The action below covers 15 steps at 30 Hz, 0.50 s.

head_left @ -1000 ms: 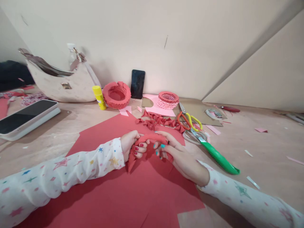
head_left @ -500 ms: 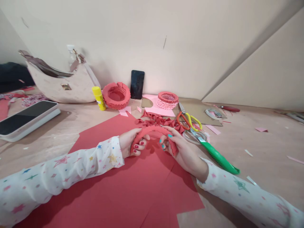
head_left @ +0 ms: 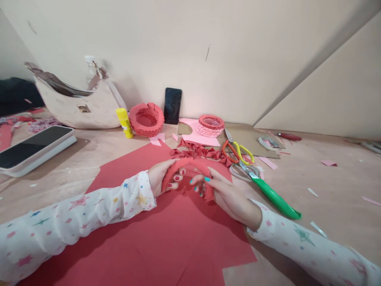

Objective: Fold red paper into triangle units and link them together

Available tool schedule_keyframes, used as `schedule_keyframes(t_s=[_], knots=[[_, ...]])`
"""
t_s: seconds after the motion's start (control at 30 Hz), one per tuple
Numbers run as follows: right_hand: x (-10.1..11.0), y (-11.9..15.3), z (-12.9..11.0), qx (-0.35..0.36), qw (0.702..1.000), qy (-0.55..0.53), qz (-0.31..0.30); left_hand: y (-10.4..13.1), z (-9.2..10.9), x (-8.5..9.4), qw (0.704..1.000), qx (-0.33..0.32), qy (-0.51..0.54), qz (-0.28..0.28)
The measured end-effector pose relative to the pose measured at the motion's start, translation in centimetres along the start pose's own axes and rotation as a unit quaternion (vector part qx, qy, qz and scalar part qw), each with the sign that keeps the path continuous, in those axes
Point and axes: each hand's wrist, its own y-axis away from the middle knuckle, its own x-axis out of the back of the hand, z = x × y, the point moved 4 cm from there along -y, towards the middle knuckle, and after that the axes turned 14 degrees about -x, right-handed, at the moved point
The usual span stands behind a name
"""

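A red folded-paper strip (head_left: 188, 162) is bent into an arch above a large red paper sheet (head_left: 166, 234). My left hand (head_left: 162, 176) is closed on the strip's left end, its red nails showing. My right hand (head_left: 222, 192) grips the other end, thumb on the outer side and fingers curled under. Just beyond the strip lie several small red folded pieces (head_left: 199, 151). A red paper ring (head_left: 146, 120) rests farther back, and a red and pink ring (head_left: 210, 125) sits on pink paper.
Orange-and-yellow-handled scissors (head_left: 237, 153) and green-handled scissors (head_left: 276, 198) lie to the right, near tape rolls (head_left: 268, 143). At the left are a glue stick (head_left: 124, 123), a handbag (head_left: 80, 109) and a white-cased device (head_left: 37, 149). A phone (head_left: 172, 105) leans on the wall.
The right end of the strip has moved inward and slightly down with my right hand, so the arch is narrower. My left hand has shifted slightly left.
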Motion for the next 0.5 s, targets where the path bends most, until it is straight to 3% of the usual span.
schedule_keyframes(t_s=[0.2,0.4,0.5], knots=[[1.0,-0.5,-0.3,0.023,0.999,0.002,0.048,0.1,-0.3,-0.4,0.997,-0.004,-0.071,-0.004],[0.0,-0.1,0.1,0.0,0.998,0.061,0.01,0.1,0.4,-0.1,0.977,-0.093,-0.152,0.121],[0.1,0.3,-0.2,0.001,0.981,0.186,0.056,0.2,0.7,0.1,0.954,-0.121,-0.23,0.148]])
